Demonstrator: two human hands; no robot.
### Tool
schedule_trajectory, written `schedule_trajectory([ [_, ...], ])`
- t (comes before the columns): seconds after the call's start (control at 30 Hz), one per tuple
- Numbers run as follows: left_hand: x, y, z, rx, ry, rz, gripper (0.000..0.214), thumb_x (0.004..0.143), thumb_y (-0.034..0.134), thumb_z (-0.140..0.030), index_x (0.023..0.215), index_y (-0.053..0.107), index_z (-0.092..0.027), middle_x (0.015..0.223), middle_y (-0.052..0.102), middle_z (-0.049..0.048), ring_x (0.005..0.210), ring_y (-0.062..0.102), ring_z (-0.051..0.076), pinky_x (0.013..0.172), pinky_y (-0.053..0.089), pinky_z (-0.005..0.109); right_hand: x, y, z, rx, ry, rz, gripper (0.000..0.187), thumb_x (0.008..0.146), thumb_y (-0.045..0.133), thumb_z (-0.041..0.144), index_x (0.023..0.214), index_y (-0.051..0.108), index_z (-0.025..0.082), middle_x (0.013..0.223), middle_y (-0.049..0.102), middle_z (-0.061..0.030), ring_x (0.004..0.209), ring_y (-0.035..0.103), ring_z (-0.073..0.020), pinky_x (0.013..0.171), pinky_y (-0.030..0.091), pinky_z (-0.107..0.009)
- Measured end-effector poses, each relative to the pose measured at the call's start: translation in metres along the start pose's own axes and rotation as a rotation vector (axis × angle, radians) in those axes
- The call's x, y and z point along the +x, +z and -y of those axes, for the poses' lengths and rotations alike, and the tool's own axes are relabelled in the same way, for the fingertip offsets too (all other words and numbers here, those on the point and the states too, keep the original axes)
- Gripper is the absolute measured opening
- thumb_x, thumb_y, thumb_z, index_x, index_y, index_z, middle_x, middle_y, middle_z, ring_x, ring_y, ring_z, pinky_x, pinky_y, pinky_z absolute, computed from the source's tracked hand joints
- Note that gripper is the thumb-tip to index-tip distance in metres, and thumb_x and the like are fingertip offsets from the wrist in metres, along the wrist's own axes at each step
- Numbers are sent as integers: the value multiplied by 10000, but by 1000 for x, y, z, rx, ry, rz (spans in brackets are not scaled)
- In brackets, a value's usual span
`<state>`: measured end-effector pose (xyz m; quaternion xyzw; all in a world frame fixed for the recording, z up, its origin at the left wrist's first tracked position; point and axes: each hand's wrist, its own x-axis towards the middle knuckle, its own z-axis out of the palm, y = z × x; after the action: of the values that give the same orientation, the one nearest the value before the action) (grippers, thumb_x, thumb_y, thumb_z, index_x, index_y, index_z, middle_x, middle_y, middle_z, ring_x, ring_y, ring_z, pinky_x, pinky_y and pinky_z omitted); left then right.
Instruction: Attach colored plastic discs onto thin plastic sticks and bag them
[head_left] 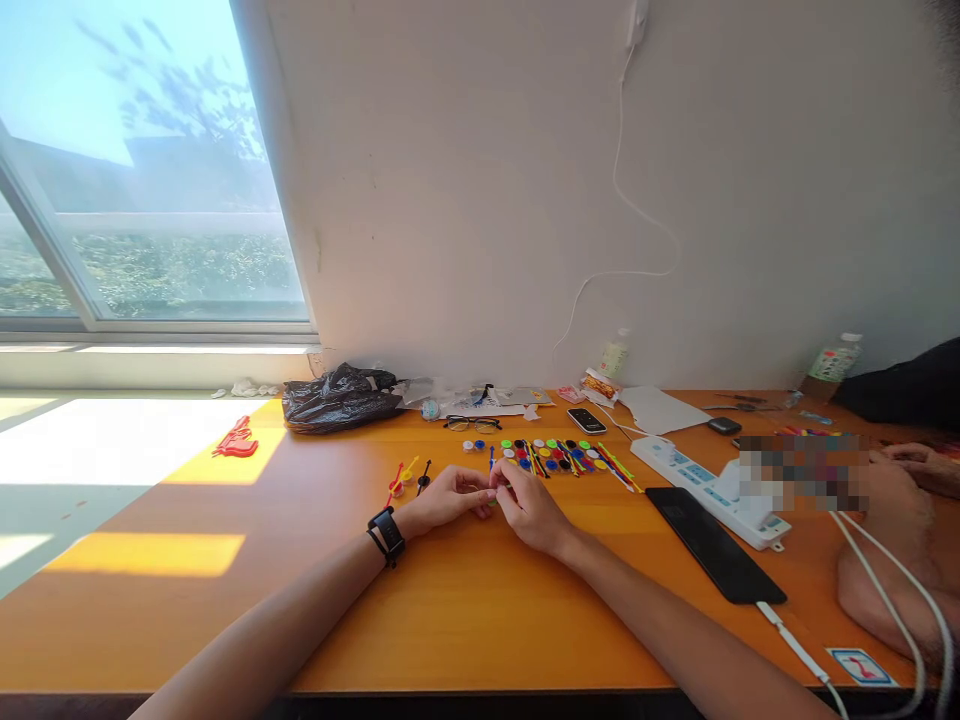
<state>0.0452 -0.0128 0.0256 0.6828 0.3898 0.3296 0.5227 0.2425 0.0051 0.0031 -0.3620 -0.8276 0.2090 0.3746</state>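
Observation:
My left hand, with a black watch on the wrist, and my right hand meet over the table, fingers closed in a pinch. A thin blue plastic stick with an arrow-like tip rises between them. A bit of green shows at the fingertips, mostly hidden. Left of my hands lie a red stick, a yellow stick and a black stick, each with a small disc on it. Beyond my right hand are rows of coloured discs and loose plastic sticks.
A white power strip and black phone with cables lie right. Eyeglasses, a black plastic bag and a small black device are farther back. A red toy gun lies left. Another person's arm rests at right.

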Motion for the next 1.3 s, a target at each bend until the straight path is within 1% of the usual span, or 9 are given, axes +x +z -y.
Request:
schedule_trajectory([
  [0.13,0,-1,1,-41,-2,0,474,833,805,-567,942,796,-106,950,772,110,839,683,214,842,532,330,0,-1,2,17,-13,11,99,920,491,131,909,524,223,831,592,-7,755,533,-183,698,380,-301],
  [0.2,0,-1,2,-51,2,3,472,823,816,-568,942,795,-111,955,773,109,840,683,214,844,529,330,-1,-1,3,19,-19,16,99,921,491,131,915,521,225,838,595,-7,763,538,-184,704,383,-302],
  [0.37,1,-3,1,-26,-2,17,485,843,796,-584,942,781,-109,907,759,104,848,678,219,844,524,337,-1,-1,3,-6,-40,17,103,931,485,133,941,524,227,860,604,-13,775,543,-189,720,390,-310],
  [0.67,0,-2,-1,-6,44,62,511,870,758,-615,1035,776,-132,981,768,106,888,678,231,876,512,354,-1,-1,3,-28,-26,21,100,920,506,139,964,522,228,904,628,-33,821,576,-205,747,422,-319],
  [0.87,0,-1,-1,-2,57,60,526,877,747,-625,1021,769,-120,960,760,117,861,667,226,850,506,347,-1,-1,3,-27,-29,25,114,918,514,134,974,533,232,919,640,-32,829,590,-203,750,433,-313],
  [1.13,-3,0,-8,17,56,68,512,903,728,-603,1021,773,-107,965,757,114,851,650,217,820,490,333,-1,-2,2,-30,-28,22,113,909,524,130,960,537,231,908,638,-27,823,587,-201,752,434,-310],
  [1.23,-3,1,-7,-24,43,47,491,891,737,-603,1032,786,-135,971,763,96,846,655,216,806,493,320,-1,-2,1,-50,-17,4,100,925,528,148,975,552,231,929,646,-31,840,597,-203,761,443,-311],
  [1.3,-2,1,-4,-51,24,-3,460,871,752,-603,991,795,-161,946,768,78,817,656,211,787,497,311,0,-2,1,-71,-10,-23,80,942,529,168,982,561,230,952,652,-39,853,605,-206,771,450,-314],
])
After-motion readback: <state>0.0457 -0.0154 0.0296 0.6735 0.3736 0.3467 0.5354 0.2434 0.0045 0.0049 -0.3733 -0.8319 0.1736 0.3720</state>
